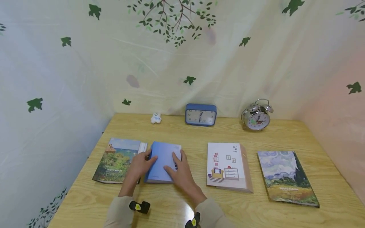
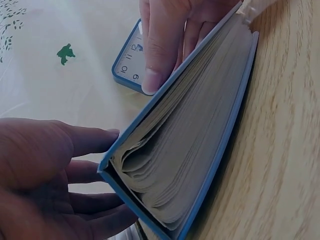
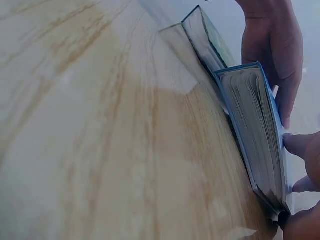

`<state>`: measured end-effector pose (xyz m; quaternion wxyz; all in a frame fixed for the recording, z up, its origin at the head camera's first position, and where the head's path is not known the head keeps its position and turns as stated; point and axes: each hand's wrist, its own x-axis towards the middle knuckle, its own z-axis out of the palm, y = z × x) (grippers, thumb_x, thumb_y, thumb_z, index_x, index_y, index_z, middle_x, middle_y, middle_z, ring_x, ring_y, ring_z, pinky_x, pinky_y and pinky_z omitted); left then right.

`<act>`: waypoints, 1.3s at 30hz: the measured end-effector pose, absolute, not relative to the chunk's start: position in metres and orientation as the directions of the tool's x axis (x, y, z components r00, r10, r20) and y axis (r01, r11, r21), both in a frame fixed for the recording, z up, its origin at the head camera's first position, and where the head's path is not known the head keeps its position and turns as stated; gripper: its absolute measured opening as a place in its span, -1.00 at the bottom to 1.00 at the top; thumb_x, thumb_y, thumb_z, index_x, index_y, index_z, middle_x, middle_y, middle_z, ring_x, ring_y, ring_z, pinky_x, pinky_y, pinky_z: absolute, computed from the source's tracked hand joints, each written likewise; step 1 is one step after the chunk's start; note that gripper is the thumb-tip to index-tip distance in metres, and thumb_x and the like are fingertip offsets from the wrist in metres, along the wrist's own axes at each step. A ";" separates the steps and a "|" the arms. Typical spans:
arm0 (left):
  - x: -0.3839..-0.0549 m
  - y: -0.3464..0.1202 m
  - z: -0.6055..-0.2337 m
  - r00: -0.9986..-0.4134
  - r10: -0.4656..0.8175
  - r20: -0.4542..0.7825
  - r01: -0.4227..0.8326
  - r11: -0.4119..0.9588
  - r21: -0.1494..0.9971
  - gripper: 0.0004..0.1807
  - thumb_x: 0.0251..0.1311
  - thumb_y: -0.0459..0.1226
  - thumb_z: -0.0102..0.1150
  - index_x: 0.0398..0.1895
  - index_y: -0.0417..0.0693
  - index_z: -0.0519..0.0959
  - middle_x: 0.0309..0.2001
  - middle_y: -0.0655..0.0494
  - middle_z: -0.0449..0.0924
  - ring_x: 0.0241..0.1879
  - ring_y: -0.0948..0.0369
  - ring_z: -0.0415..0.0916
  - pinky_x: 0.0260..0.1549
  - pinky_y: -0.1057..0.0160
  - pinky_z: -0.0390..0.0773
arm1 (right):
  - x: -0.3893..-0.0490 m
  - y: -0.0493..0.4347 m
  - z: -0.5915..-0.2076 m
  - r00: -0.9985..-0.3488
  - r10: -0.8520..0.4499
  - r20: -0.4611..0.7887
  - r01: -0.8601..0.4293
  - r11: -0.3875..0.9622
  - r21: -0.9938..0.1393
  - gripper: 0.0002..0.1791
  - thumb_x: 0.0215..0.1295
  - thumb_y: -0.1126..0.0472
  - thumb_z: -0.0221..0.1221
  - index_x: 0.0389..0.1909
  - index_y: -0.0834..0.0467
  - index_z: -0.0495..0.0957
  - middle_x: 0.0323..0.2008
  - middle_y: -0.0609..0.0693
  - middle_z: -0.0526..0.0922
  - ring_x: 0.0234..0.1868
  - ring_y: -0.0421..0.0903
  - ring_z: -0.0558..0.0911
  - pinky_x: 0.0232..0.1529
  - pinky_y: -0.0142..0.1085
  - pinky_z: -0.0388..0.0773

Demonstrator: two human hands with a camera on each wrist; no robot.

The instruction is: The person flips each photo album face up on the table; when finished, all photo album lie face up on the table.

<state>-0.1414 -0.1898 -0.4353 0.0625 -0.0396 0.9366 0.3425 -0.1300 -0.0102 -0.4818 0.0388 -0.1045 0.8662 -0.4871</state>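
- Head view: blue book (image 1: 165, 154) on the wooden table (image 1: 245, 210); left hand (image 1: 141, 164) grips its spine edge, right hand (image 1: 183, 172) rests spread fingers on its cover (image 1: 162, 174).
- Wrist views alone bare its pages (image 2: 195, 125).

Blue book (image 1: 165, 164) (reference for clock positions, head view): smooth cover, looks like coated card, low sheen.
Page block (image 2: 200, 110): matt paper, leaves rippled near the spine.
Photo album, 9 o'clock (image 1: 121, 161): smooth printed cover, slight sheen.
White book, 3 o'clock (image 1: 225, 158): smooth printed cover, apparently matt.
Far album, 3 o'clock (image 1: 285, 177): smooth printed cover.
Tabletop (image 1: 194, 133): wood-grain surface, glossy; bright glare at 5 o'clock.
Blue clock, 1 o'clock (image 1: 201, 114): casing looks plastic, smooth.
Bell clock, 2 o'clock (image 1: 257, 117): polished, chrome-like metal, mirror-bright.
Figurine, 12 o'clock (image 1: 156, 118): smooth; material uncertain.
Backdrop, 12 o'clock (image 1: 159, 63): thin creased sheet, cloth or plastic unclear.
Sleeve, 8 o'clock (image 1: 119, 210): matt cloth.
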 end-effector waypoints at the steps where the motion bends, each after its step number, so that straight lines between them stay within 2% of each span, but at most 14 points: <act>1: -0.141 -0.189 -0.435 -0.989 -0.028 -0.143 -0.114 0.763 0.636 -0.37 0.34 -0.10 0.07 0.35 -0.31 0.27 0.22 -0.31 0.42 0.16 -0.17 0.45 0.07 -0.10 0.49 | -0.130 -0.010 -0.482 -0.975 -0.217 0.036 -0.144 0.508 -0.849 -0.24 0.31 -0.09 0.15 0.41 0.21 0.19 0.49 0.29 -0.14 0.46 0.29 0.03 0.39 0.11 0.12; 15: -0.144 -0.187 -0.441 -0.992 -0.015 -0.127 -0.096 0.748 0.656 -0.40 0.34 -0.14 0.08 0.34 -0.31 0.30 0.18 -0.29 0.47 0.12 -0.14 0.49 0.06 -0.08 0.50 | -0.130 -0.004 -0.480 -0.976 -0.209 0.064 -0.168 0.531 -0.831 -0.27 0.31 -0.05 0.16 0.40 0.20 0.22 0.49 0.27 -0.10 0.46 0.26 0.06 0.38 0.08 0.17; 20: -0.145 -0.185 -0.435 -0.994 -0.025 -0.104 -0.090 0.718 0.691 -0.39 0.38 -0.14 0.01 0.36 -0.35 0.25 0.24 -0.36 0.36 0.16 -0.20 0.43 0.06 -0.12 0.49 | -0.135 0.009 -0.473 -0.979 -0.180 0.091 -0.172 0.510 -0.843 -0.30 0.31 -0.03 0.17 0.40 0.16 0.25 0.47 0.27 -0.01 0.45 0.26 0.09 0.37 0.13 0.14; 23: -0.145 -0.182 -0.430 -0.998 -0.043 -0.044 -0.062 0.691 0.720 -0.41 0.38 -0.16 -0.01 0.35 -0.36 0.24 0.24 -0.39 0.32 0.16 -0.22 0.41 0.05 -0.12 0.50 | -0.139 0.021 -0.465 -0.984 -0.144 0.104 -0.164 0.511 -0.844 -0.30 0.30 -0.03 0.17 0.40 0.13 0.25 0.47 0.23 0.00 0.44 0.26 0.10 0.36 0.18 0.13; 27: -0.146 -0.174 -0.423 -0.998 -0.059 0.026 -0.019 0.656 0.755 -0.46 0.37 -0.17 0.01 0.31 -0.32 0.32 0.20 -0.31 0.37 0.14 -0.16 0.42 0.04 -0.07 0.51 | -0.143 0.044 -0.451 -0.986 -0.097 0.135 -0.165 0.514 -0.842 -0.32 0.28 0.03 0.20 0.38 0.16 0.28 0.47 0.23 0.04 0.43 0.26 0.14 0.31 0.21 0.20; 33: -0.148 -0.152 -0.414 -0.996 -0.061 0.064 0.013 0.618 0.786 -0.50 0.33 -0.18 0.08 0.25 -0.29 0.40 0.17 -0.22 0.46 0.10 -0.08 0.48 0.04 0.01 0.54 | -0.145 0.080 -0.436 -0.987 -0.064 0.147 -0.158 0.532 -0.832 -0.33 0.30 0.02 0.20 0.37 0.15 0.28 0.47 0.21 0.03 0.44 0.23 0.12 0.33 0.16 0.21; 39: -0.146 -0.124 -0.413 -0.996 0.007 0.084 0.073 0.568 0.820 -0.53 0.30 -0.21 0.13 0.20 -0.29 0.44 0.13 -0.22 0.50 0.06 -0.05 0.52 0.03 0.05 0.56 | -0.139 0.116 -0.429 -0.993 -0.033 0.111 -0.112 0.515 -0.850 -0.35 0.34 0.00 0.15 0.38 0.13 0.27 0.47 0.19 0.01 0.45 0.24 0.09 0.32 0.18 0.22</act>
